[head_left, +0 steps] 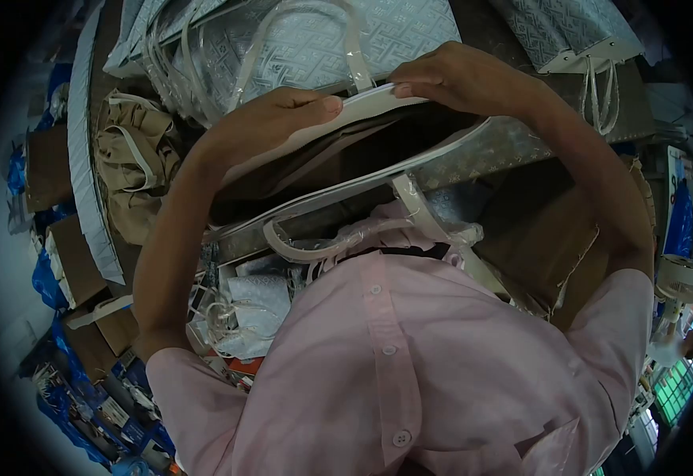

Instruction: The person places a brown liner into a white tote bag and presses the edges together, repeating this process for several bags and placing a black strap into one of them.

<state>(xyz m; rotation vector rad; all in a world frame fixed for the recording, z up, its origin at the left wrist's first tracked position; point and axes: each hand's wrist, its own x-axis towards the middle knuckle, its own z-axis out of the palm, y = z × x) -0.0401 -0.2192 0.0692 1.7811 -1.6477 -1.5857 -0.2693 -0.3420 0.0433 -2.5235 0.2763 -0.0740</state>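
A bag [473,159] with a patterned outside, white edging and a dark brown inside lies open across the table in front of my body. My left hand [271,123] grips its far rim, with the thumb along the white edge. Just to the right, my right hand [465,79] pinches the same rim, thumb inside and fingers over the far side. One pale handle [418,210] in clear plastic hangs on the near side against the pink shirt. The other handle [354,51] stands up beyond the rim, between and behind my hands.
Silvery patterned bags [410,32] lie behind, another [561,40] at the upper right. Crumpled tan cloth [136,151] sits at the left. Cardboard boxes [77,258] and blue plastic are at far left, a fan [678,278] and a person [668,349] at far right.
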